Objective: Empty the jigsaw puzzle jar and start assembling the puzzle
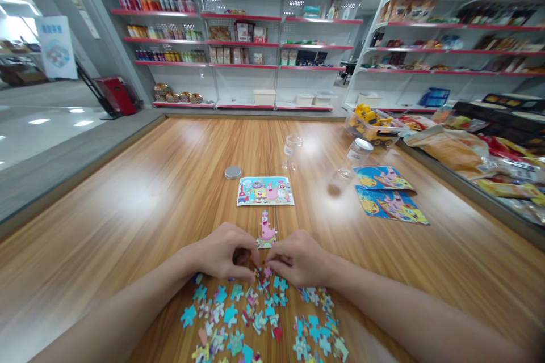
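My left hand (225,252) and my right hand (298,258) rest close together on the wooden table (128,210), fingers curled in a pinch over small puzzle pieces I cannot make out. Just beyond the fingertips lies a joined pink cartoon-figure section (267,229). Several loose blue and pink puzzle pieces (259,317) are scattered between my forearms. Farther off lies a picture card (265,190) showing the cartoon scene.
A round metal lid (233,172) lies left of the card. An upright clear jar (292,152) and a lidded jar lying down (351,161) are behind. Two finished puzzles (389,193) lie right. Snack bags (460,150) and store shelves (238,45) line the back and right.
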The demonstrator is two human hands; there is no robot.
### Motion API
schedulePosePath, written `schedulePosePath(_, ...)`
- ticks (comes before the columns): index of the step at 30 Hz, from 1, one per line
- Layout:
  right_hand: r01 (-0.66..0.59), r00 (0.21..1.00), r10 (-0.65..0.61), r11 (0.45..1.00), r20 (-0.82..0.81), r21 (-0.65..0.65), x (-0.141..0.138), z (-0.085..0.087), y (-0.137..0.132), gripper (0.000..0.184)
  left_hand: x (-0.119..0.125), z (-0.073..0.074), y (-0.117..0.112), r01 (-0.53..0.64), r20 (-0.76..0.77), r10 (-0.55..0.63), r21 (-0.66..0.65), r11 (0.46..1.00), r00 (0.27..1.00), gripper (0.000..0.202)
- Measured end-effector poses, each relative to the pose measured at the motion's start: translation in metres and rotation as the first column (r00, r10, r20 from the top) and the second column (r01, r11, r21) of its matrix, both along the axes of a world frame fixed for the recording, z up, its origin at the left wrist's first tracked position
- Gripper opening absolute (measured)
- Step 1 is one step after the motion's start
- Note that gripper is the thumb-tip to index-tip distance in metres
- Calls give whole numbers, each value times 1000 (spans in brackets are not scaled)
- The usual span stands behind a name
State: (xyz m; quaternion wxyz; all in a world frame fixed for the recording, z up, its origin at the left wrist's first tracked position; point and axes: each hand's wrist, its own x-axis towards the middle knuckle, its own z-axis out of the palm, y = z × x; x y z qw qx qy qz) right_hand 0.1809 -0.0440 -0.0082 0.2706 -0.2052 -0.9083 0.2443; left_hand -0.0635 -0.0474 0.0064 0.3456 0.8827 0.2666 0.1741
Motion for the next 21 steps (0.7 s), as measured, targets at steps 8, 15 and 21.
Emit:
schedulePosePath(8, -29, 999, 29, 1000, 19, -9, 0, 0, 2, 13, -1, 3, 0, 62, 12, -63, 28, 998, 998, 17)
schedulePosePath(15, -113, 993, 113, 994, 12, 0, 2, 3, 1, 11, -2, 3, 1, 66, 20, -67, 37, 997, 998, 13)
schedulePosePath(21, -117, 993, 116, 991, 28, 60, 1, 2, 1, 23, -4, -2, 4, 0, 124, 2, -15, 1000, 992, 14)
